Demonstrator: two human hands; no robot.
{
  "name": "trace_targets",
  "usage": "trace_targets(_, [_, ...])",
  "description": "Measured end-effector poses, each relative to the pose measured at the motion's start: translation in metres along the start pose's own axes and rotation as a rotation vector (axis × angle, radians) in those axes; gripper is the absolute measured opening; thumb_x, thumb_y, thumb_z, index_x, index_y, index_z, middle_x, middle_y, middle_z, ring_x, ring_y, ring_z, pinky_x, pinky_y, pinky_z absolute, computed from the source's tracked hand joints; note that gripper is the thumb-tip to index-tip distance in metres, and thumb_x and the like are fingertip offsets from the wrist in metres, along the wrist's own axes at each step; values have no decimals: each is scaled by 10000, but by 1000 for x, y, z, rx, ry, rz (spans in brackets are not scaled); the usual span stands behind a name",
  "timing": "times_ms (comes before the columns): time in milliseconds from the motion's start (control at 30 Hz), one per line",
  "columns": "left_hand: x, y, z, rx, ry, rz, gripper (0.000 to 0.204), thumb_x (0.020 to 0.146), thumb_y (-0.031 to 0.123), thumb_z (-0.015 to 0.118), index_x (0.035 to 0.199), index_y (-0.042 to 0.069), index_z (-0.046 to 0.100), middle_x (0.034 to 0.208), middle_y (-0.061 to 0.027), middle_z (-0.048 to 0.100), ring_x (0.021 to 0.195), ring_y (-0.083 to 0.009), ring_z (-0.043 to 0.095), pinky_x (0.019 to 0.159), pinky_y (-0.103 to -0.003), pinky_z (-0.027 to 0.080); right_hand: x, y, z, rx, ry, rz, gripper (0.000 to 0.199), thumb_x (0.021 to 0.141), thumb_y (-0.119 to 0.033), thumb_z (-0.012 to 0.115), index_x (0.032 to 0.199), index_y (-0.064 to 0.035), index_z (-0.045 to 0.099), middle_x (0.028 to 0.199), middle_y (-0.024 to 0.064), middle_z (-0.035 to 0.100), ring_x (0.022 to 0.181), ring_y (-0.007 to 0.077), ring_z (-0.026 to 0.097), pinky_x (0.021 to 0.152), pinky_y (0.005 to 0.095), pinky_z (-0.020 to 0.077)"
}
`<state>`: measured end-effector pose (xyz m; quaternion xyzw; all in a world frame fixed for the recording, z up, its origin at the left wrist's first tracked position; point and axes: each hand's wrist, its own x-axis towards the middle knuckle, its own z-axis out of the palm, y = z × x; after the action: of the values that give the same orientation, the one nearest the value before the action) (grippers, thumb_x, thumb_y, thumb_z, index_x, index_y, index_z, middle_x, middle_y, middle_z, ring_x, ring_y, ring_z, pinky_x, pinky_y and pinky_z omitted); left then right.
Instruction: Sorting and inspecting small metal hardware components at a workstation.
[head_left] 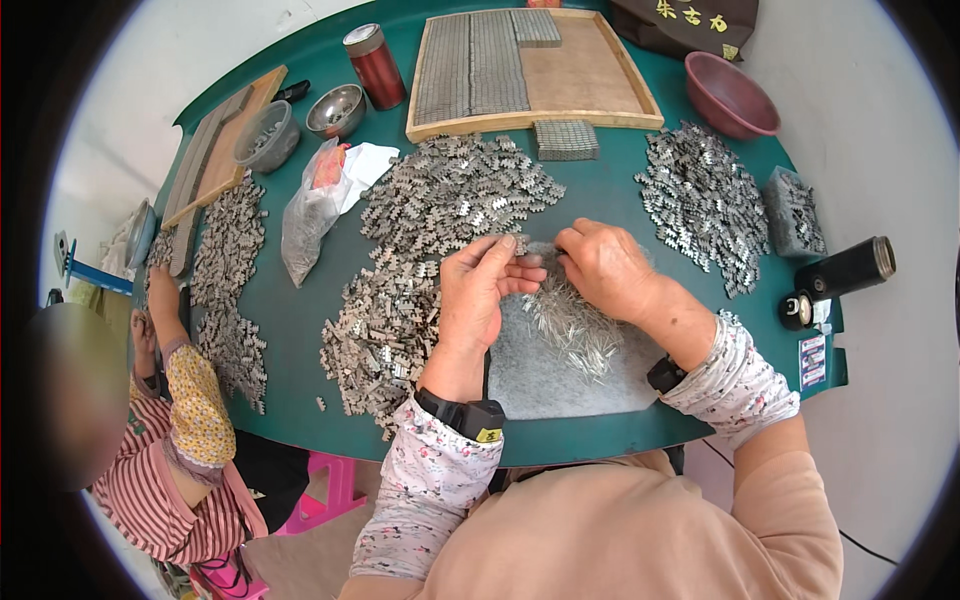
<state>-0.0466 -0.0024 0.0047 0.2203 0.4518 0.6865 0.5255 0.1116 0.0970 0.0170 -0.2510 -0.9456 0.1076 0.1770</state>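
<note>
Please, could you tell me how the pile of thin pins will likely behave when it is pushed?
The pins would probably spread and slide apart, since they lie loose and point many ways. Each looks straight and silvery, so likely stiff. Being so thin, a single one is probably light.

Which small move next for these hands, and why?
Likely bring the right hand slightly closer to the left hand: both are curled, facing each other beside the pile of thin pale pieces; anything gripped is too small to identify.
</note>
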Motion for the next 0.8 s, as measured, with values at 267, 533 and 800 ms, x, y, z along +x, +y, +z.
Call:
trace_targets(267, [-2, -3, 3, 84, -29, 2, 184, 901, 105, 608, 996, -51, 626, 840, -152, 676, 696, -230, 681, 607, -298, 562, 3, -3, -12, 191, 149, 101, 128, 770, -72, 651, 829, 10, 574, 797, 184, 638, 733, 354, 634, 667, 421, 506])
trace_targets(533, [-5, -13, 12, 103, -72, 94, 171, 898, 97, 627, 993, -44, 644, 807, -96, 670, 653, -158, 652, 575, -252, 538, -4, -21, -13, 776, 120, 298, 132, 783, -27, 630, 907, 12, 606, 737, 135, 662, 628, 177, 650, 578, 302, 511])
trace_targets(800, [-11, -19, 20, 258, -114, 199, 152, 914, 113, 613, 958, -30, 641, 771, -68, 660, 639, -119, 631, 563, -226, 515, -18, -26, -21, 537, 276, 142, 104, 763, -5, 640, 862, 13, 613, 760, 146, 656, 675, 240, 676, 592, 314, 523])
